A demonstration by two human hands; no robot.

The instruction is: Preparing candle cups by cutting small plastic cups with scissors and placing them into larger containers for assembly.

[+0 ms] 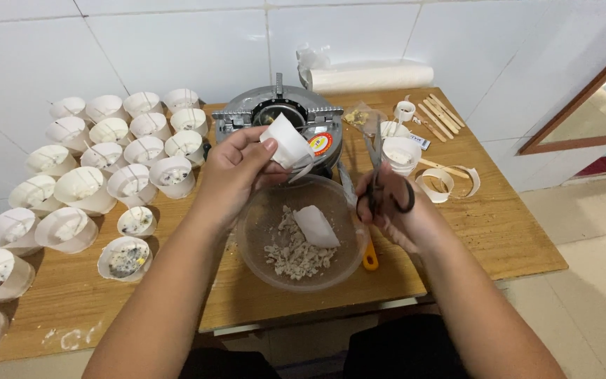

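My left hand [236, 172] holds a white paper cup [287, 142], tilted, above a clear plastic bowl [257, 228]. The bowl holds crumbled whitish wax bits [292, 256] and one flat white piece [315, 225]. My right hand [394, 210] grips black-handled scissors [379, 175], blades pointing up and away, just right of the bowl. A small gas burner [278, 112] stands right behind the cup.
Several white paper cups [106, 172] with wax remnants and wicks fill the left of the wooden table [499, 231]. At the right lie cut cup strips [450, 181], another cup [401, 153], wooden sticks [442, 114] and a paper roll [369, 77]. An orange-handled tool [369, 261] pokes from under the bowl.
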